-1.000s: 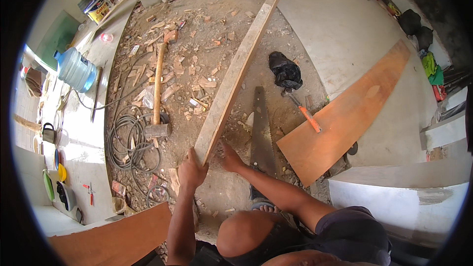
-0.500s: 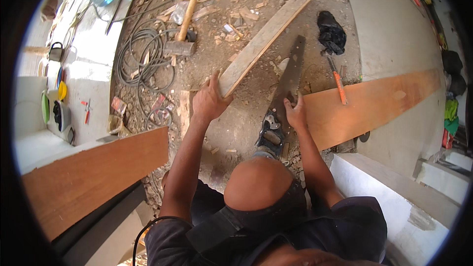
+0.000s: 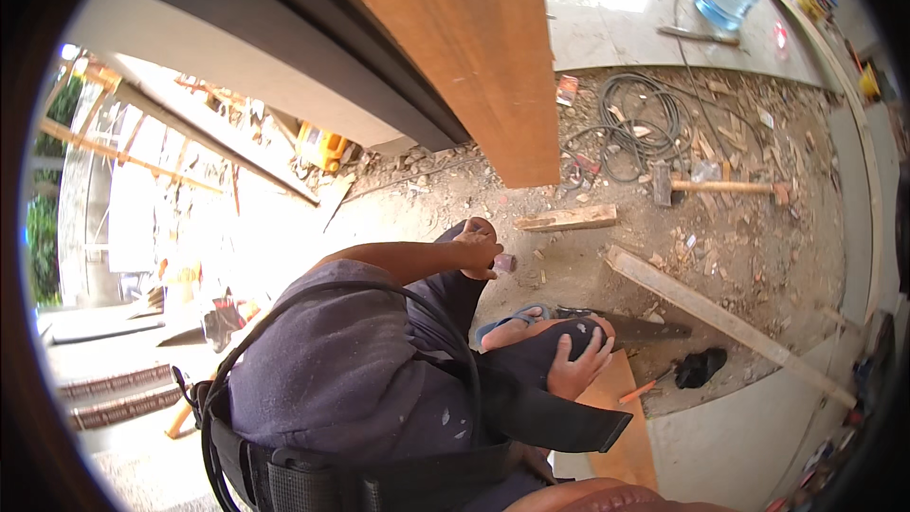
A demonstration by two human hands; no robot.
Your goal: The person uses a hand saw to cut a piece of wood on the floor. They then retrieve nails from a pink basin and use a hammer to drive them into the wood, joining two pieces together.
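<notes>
My left hand [image 3: 477, 254] rests at my left knee, its fingers loosely extended and partly hidden from this angle. My right hand [image 3: 580, 363] lies over my right knee with the fingers spread. Nothing shows in either hand. A hand saw [image 3: 646, 324] lies on the dirt beyond my right knee, its handle end partly behind my leg. Past it, a long wooden board [image 3: 730, 322] slants across the ground. A short wood block [image 3: 569, 218] lies ahead of my left hand. Beside that hand is a small pinkish shape [image 3: 505, 264] I cannot make out.
A wide brown plank [image 3: 502, 66] juts in from the top. A sledgehammer [image 3: 720, 187], coiled cable [image 3: 645, 118] and wood scraps lie on the dirt. Near my right knee are an orange-handled tool [image 3: 646, 390], a black plastic bag [image 3: 700, 368] and a brown panel [image 3: 621, 427].
The view has swung to the left. My left hand has left the board's end and my right hand has left the saw blade; both are now on my knees.
</notes>
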